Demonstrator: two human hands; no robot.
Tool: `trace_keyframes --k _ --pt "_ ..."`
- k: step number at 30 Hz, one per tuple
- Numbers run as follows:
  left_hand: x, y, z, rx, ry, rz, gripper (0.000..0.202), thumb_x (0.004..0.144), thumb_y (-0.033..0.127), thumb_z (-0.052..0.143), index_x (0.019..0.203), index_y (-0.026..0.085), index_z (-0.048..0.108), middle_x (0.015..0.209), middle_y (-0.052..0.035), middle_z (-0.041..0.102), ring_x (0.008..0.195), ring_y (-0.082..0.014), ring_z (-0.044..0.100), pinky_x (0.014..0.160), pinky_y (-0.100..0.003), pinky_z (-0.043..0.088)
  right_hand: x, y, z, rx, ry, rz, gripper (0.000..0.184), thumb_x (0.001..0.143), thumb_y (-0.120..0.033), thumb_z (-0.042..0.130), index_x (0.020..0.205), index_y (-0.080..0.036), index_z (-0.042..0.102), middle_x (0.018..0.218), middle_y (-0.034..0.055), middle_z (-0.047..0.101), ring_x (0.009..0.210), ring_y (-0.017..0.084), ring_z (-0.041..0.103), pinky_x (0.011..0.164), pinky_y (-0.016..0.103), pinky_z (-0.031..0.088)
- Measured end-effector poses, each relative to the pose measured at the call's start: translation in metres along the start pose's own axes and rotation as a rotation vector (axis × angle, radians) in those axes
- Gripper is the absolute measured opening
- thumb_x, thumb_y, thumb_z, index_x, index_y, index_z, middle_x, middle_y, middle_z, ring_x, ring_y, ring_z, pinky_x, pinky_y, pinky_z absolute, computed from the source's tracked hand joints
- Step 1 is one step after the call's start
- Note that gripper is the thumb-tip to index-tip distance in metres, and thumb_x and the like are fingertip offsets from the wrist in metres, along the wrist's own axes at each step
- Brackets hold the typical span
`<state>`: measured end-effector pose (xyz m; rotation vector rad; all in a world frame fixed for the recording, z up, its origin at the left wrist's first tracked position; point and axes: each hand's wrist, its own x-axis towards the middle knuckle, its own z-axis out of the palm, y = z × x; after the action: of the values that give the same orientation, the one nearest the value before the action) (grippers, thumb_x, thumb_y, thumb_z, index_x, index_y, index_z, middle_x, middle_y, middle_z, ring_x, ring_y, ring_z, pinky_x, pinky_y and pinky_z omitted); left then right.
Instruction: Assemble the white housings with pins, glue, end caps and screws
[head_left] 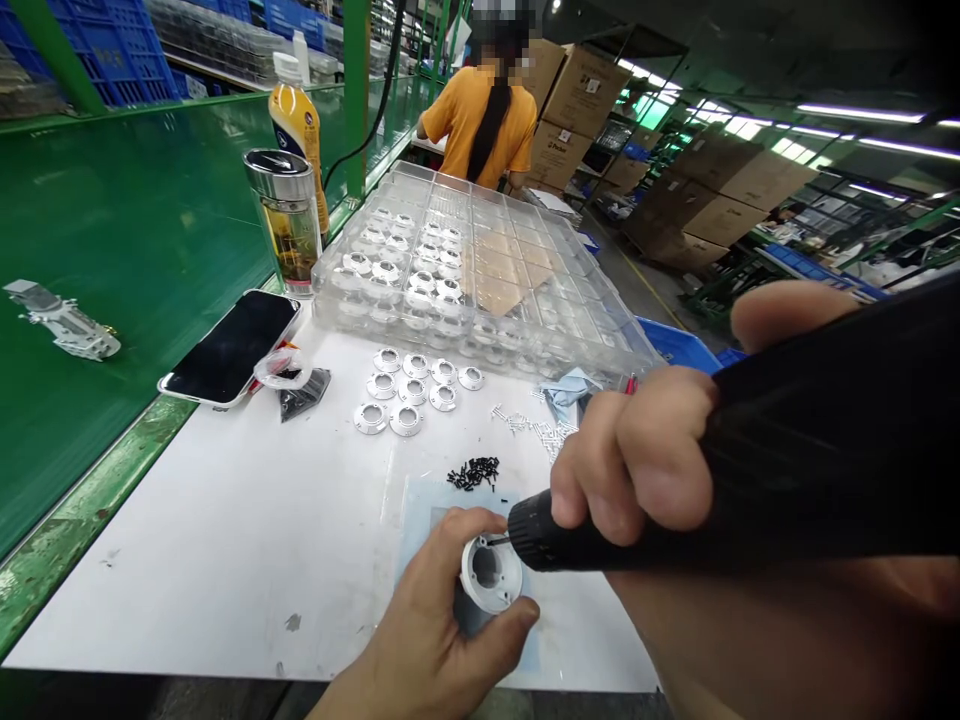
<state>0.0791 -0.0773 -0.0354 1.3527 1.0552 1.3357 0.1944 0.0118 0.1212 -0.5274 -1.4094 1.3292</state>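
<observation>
My left hand [427,630] is closed around a small white ring-shaped part [490,572], held just above the white table near its front edge. My right hand [637,465] grips a black electric screwdriver [750,470], whose thin bit touches the rim of the ring. A small heap of black screws [474,472] lies just behind the ring. Several loose silver rings [409,388] sit further back on the table.
A clear plastic compartment tray [480,270] holding more rings stands behind. A phone [232,345], a small bag [289,375], a glass tumbler [287,220] and a bottle [296,115] are at the left, beside a green conveyor [112,260]. A person in an orange shirt [480,115] stands beyond.
</observation>
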Motion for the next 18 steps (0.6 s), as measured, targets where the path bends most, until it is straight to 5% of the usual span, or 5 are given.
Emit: trace_keyframes --k 7,11,18 --pt "0.0007 0.0026 -0.0003 -0.008 -0.011 -0.020 0.040 0.096 0.032 0.065 0.132 0.036 0.047 0.122 -0.0016 0.064 0.111 -0.0239 0.062 0.089 -0.036 0.051 0.0041 0.0036 0.0069 0.030 -0.062 0.015 0.031 0.104 -0.051 0.050 0.114 -0.026 0.068 0.065 0.0025 0.066 0.052 0.019 0.060 0.051 0.036 0.053" --pt "0.0002 0.0013 0.0002 -0.017 -0.021 -0.046 0.039 0.096 0.032 0.064 0.132 0.032 0.047 0.122 -0.0033 0.063 0.111 -0.0244 0.062 0.092 -0.038 0.050 0.0029 0.0062 0.0063 0.051 -0.060 0.067 0.033 0.098 -0.058 0.059 0.111 -0.029 0.069 0.065 0.0022 0.065 0.050 0.020 0.058 0.049 0.037 0.051" --pt "-0.0003 0.0026 0.0004 -0.009 -0.013 -0.038 0.040 0.096 0.031 0.065 0.133 0.033 0.048 0.124 -0.0027 0.063 0.113 -0.0239 0.061 0.093 -0.037 0.050 0.0008 0.0086 -0.0001 0.066 -0.124 0.050 0.034 0.101 -0.054 0.054 0.110 -0.027 0.073 0.062 0.0036 0.066 0.048 0.020 0.058 0.048 0.038 0.049"
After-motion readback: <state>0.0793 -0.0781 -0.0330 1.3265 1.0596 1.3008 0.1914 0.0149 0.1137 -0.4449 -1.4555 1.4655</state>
